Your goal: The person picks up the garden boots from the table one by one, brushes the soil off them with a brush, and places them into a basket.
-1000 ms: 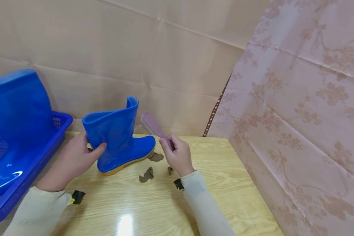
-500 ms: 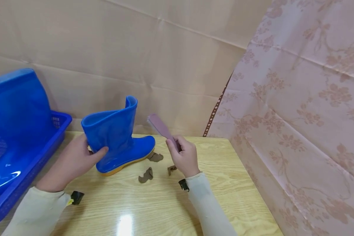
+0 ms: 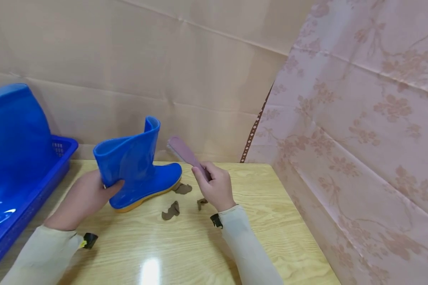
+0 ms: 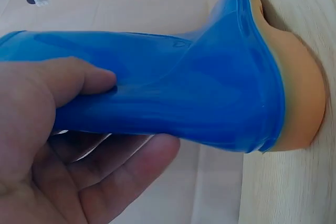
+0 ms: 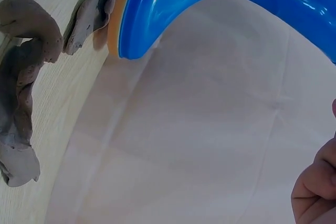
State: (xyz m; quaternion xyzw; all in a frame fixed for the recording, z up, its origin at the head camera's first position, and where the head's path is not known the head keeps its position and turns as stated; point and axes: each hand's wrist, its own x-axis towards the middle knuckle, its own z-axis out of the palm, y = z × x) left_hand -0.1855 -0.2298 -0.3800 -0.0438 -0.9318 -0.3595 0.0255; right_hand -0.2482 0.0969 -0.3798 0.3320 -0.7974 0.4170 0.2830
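I see my left hand (image 3: 83, 198) still gripping the glossy blue rubber boot (image 3: 135, 166) at centre left, right hand (image 3: 214, 186) clutching the pink-handled brush (image 3: 183, 150), drawn slightly closer

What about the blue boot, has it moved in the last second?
No. The blue boot keeps its place beside the brown scraps on the table; only the camera view shifted.
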